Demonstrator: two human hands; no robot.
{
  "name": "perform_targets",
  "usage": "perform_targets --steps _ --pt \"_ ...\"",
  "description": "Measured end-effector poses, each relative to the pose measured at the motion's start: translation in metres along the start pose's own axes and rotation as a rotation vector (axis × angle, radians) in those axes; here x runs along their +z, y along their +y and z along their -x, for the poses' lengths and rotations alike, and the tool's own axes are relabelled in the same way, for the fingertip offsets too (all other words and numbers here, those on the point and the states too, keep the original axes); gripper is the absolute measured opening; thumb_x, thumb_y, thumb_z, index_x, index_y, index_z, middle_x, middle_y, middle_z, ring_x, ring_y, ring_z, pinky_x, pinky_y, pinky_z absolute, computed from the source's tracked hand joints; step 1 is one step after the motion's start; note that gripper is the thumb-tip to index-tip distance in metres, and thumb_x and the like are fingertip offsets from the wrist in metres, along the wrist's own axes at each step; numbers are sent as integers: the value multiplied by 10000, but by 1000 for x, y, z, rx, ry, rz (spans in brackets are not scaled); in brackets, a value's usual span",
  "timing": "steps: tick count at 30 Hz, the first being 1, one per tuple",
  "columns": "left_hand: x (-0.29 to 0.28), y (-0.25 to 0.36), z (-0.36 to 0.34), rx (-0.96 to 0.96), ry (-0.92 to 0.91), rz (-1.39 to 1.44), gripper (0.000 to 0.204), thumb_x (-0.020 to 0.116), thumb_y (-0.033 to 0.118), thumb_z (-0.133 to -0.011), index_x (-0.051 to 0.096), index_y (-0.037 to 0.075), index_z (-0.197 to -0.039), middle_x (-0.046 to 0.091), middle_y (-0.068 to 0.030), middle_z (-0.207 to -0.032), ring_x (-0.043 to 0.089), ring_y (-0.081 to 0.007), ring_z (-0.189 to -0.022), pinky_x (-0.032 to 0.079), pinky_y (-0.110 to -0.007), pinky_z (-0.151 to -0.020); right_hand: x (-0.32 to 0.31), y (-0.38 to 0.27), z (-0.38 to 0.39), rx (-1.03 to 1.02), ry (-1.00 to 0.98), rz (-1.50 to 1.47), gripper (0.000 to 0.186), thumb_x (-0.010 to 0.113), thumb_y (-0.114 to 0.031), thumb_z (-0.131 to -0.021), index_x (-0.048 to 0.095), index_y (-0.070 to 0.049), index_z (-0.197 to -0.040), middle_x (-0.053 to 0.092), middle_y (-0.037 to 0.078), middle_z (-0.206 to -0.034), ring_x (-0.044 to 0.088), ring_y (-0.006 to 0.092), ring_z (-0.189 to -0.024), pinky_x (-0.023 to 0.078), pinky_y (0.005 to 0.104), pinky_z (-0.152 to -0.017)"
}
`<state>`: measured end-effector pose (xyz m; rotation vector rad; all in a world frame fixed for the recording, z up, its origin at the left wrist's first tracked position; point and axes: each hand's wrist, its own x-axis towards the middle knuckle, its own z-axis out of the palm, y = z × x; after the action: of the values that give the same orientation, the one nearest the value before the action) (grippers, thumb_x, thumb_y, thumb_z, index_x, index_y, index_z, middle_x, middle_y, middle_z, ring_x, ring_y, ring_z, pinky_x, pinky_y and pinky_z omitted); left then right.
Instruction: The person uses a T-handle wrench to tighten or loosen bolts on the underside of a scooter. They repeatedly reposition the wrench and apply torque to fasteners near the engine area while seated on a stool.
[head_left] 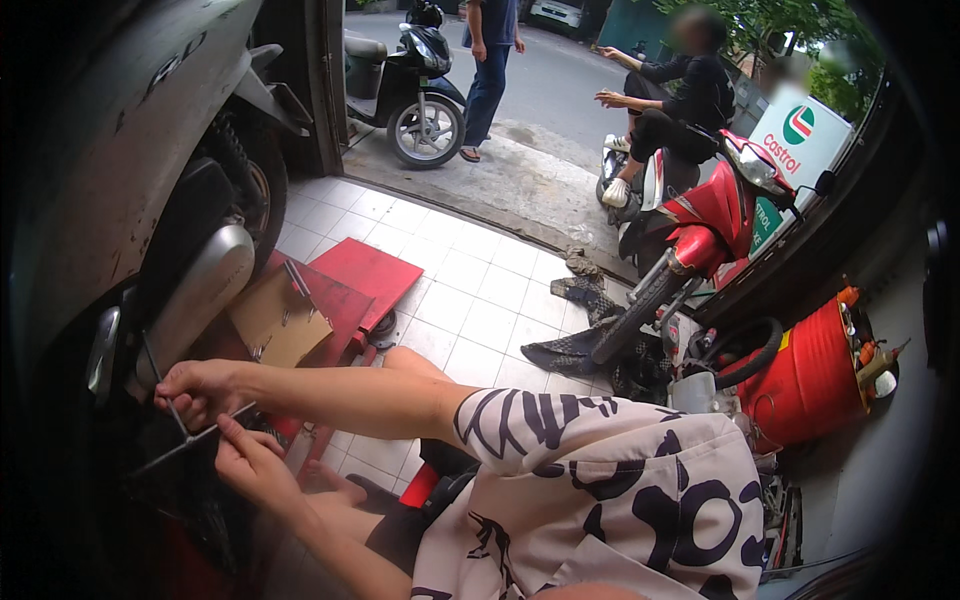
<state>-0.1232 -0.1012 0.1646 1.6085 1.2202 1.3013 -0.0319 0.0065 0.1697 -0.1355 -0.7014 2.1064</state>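
Observation:
A T-handle wrench point(200, 434) slants across the lower left, its shaft pointing at the underside of a silver scooter point(150, 120). My right hand point(197, 388) is closed round the wrench's shaft. Just below it, my left hand point(250, 458) pinches one end of the crossbar. Dark shadow hides where the shaft's tip meets the scooter. A grey engine-side cover point(215, 285) is above my hands. Beside it, a piece of cardboard point(280, 320) with several small metal parts on it lies on a red platform point(370, 280).
A red motorcycle point(700, 220) stands at the right, dark cloth point(575, 345) by its front wheel. A red drum point(805, 370) holding bottles is near the right wall. Past the doorway are a black scooter point(425, 90), a standing person point(490, 70) and a seated person point(690, 90).

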Motion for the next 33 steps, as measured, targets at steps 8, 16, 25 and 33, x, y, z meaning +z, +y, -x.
perform_targets --steps 8,16,25,33 --pt "-28 -6 25 285 361 -245 423 487 195 -996 443 39 -1387 438 -10 -568 383 -75 -493 342 -244 -465 -8 7 -3 -63 199 133 165 530 -199 -940 555 -71 -838 396 -71 -551 275 55 -457 243 229 -472" --pt "-6 29 35 206 93 -138 533 549 77 -931 366 57 -1431 459 -57 -568 418 -72 -528 368 -238 -507 -13 40 -45 -87 187 190 155 509 -132 -940 554 -48 -817 403 -53 -556 330 77 -495 287 239 -494" --pt "-35 -10 39 -59 152 -353 591 583 117 -903 317 -64 -1399 565 -110 -568 557 -121 -491 429 -259 -510 -13 26 -25 -67 96 69 152 533 -167 -944 565 -24 -902 345 -61 -540 244 51 -463 237 207 -483" --pt "-27 8 27 67 194 -160 626 577 61 -904 270 -14 -1444 581 -75 -596 540 -63 -531 425 -206 -509 -30 21 -23 -18 159 126 158 536 -179 -940 569 -35 -885 294 -93 -521 217 43 -453 199 207 -461"
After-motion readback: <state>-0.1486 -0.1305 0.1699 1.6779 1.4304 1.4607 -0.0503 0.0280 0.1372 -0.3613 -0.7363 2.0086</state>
